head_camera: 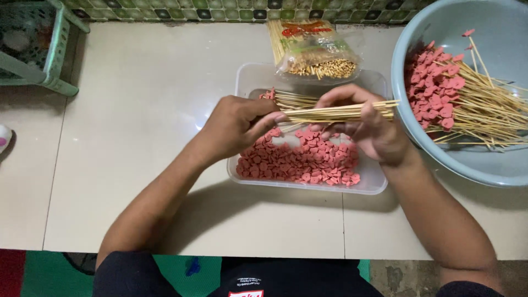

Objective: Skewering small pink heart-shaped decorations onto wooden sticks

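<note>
While the right hand point(369, 129) closed around a bundle of bamboo skewers point(335, 113), holding it level above a clear plastic tray point(367, 186), the left hand point(237, 127) pinched the bundle's near end between thumb and fingers. Small pink sausage slices point(305, 160) lay heaped in the tray directly beneath both hands. To the right, a pale blue basin point(440, 33) held finished skewers point(467, 104), each tipped with pink slices and fanned toward the rim. Behind the tray lay an opened bag of skewers point(314, 50). All rested on a cream tiled floor point(143, 110), with a green basket point(38, 44) at far left.
</note>
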